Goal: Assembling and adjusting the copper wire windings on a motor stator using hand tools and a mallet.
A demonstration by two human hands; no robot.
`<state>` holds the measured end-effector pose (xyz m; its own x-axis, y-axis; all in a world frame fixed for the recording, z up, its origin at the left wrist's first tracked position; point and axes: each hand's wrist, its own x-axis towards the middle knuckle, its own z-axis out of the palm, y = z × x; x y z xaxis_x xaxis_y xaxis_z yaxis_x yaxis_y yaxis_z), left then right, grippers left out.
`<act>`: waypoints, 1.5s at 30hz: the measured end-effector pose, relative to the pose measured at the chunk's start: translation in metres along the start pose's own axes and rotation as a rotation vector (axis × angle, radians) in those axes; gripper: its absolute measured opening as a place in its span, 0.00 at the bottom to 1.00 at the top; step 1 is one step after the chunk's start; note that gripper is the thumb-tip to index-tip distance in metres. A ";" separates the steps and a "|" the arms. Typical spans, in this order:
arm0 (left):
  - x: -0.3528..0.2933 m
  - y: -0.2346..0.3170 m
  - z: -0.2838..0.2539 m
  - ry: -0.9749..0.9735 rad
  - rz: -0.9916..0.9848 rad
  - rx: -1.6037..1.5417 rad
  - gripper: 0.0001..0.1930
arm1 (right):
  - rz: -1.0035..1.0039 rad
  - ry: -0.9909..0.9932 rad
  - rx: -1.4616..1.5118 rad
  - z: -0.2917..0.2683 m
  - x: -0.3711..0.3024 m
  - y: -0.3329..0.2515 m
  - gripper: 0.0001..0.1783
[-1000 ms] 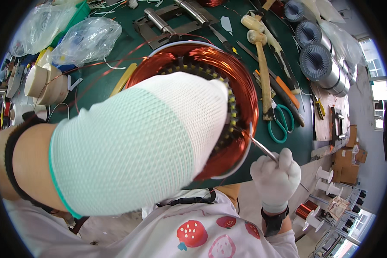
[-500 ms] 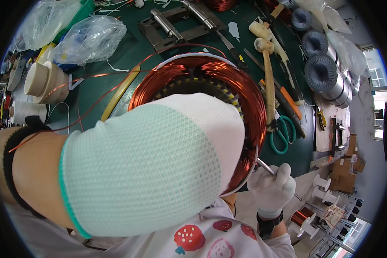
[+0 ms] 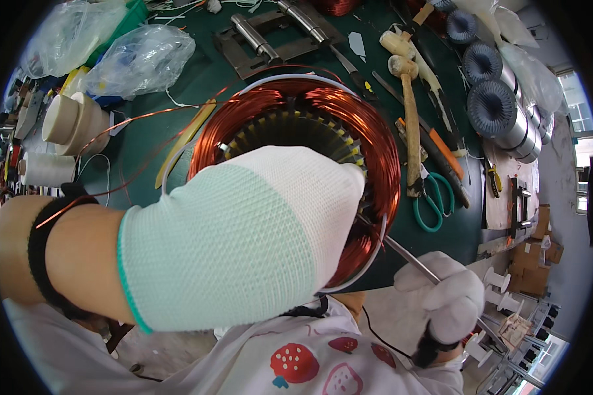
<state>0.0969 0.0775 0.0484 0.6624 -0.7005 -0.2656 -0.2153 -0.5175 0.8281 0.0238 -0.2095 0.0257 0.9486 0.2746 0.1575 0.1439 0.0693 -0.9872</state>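
A ring-shaped motor stator [image 3: 380, 141], wound with thick bundles of copper wire and lined with yellow slot strips, stands in front of me. My left hand [image 3: 270, 227], in a white and pale-green knit glove, reaches across its opening. The fingers of that hand are bent down out of sight inside the ring. At the stator's lower right, my right hand [image 3: 445, 296], in a white glove, is closed around a thin metal rod [image 3: 408, 255]. The rod's far end reaches the stator's rim and inner edge; its exact tip is hard to make out.
Right of the stator lie a mallet [image 3: 410, 125], green-handled scissors [image 3: 429, 214] and an orange-handled tool [image 3: 445, 153]. Metal wire spools [image 3: 491, 108] stand farther right. Left are white thread spools [image 3: 72, 125], a plastic bag [image 3: 141, 59] and a yellow strip [image 3: 181, 148]. Loose copper wires [image 3: 145, 115] cross leftward.
My right hand has moved right and toward me with the rod. My left hand has drawn slightly down, showing more of the slots. The stator sits a little farther left.
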 end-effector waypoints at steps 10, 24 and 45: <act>0.003 0.005 -0.014 0.230 0.192 0.558 0.07 | 0.076 -0.236 -0.712 0.017 0.046 -0.104 0.20; -0.016 -0.001 -0.015 0.443 0.434 0.672 0.05 | -0.297 -0.018 -0.118 -0.030 -0.097 -0.023 0.17; -0.014 0.031 -0.006 0.160 0.122 0.646 0.09 | -0.064 0.014 0.223 0.008 -0.075 0.025 0.15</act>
<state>0.0853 0.0742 0.0804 0.6930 -0.7174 -0.0714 -0.6486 -0.6637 0.3727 -0.0460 -0.2209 -0.0101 0.9437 0.2494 0.2173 0.1392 0.2967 -0.9448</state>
